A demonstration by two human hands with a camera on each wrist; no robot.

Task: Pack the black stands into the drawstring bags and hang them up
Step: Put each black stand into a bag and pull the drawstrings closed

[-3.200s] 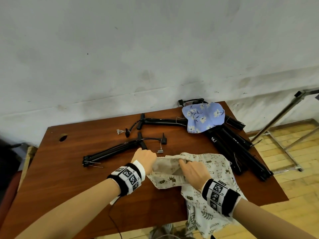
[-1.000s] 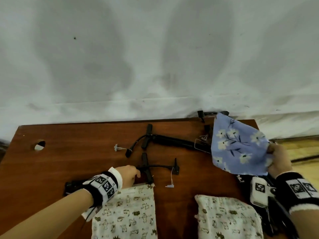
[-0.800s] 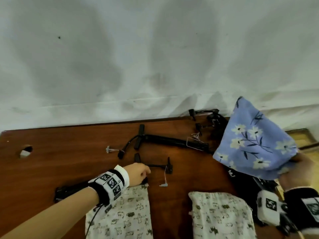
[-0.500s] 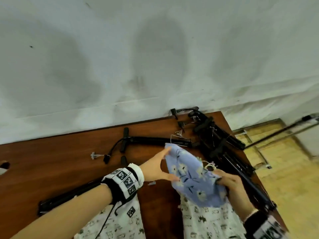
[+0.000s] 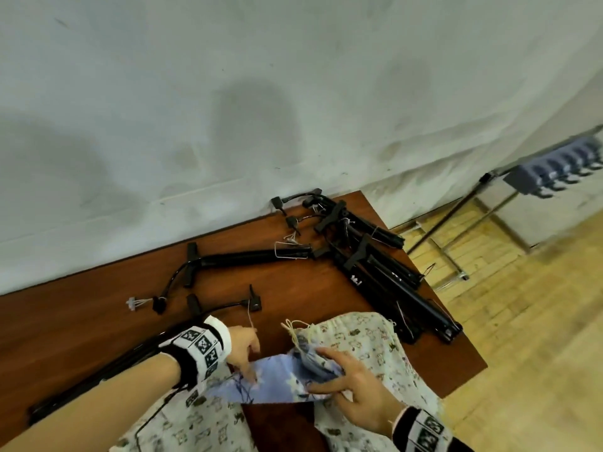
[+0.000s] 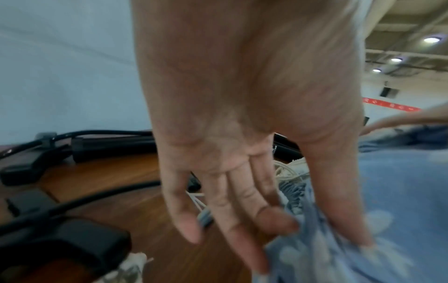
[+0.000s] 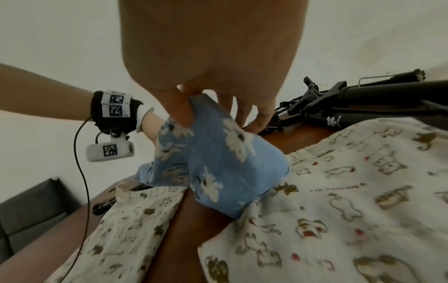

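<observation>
- Head view: on the brown wooden table (image 5: pixel 98 314), a blue floral drawstring bag (image 5: pixel 277 376) lies near the front edge, bridging two cream printed drawstring bags, one under the left forearm (image 5: pixel 199 415) and one under the right hand (image 5: pixel 368 347).
- The left hand (image 5: pixel 243 345) pinches the blue bag's left end; the right hand (image 5: pixel 352 386) pinches its gathered mouth, other fingers spread.
- A heap of folded black stands (image 5: pixel 385 275) lies along the right edge; one black stand (image 5: pixel 248 256) lies towards the back edge, another (image 5: pixel 107 367) under the left forearm.
- Left wrist view: the left hand's fingers (image 6: pixel 232 201) point down, fairly straight, with blue cloth (image 6: pixel 387 191) caught between fingers and thumb.
- Right wrist view: the right thumb and forefinger (image 7: pixel 180 109) pinch the blue bag (image 7: pixel 218 162), lifted above the cream bags (image 7: pixel 351 210); black stands (image 7: pixel 363 99) lie beyond.
</observation>
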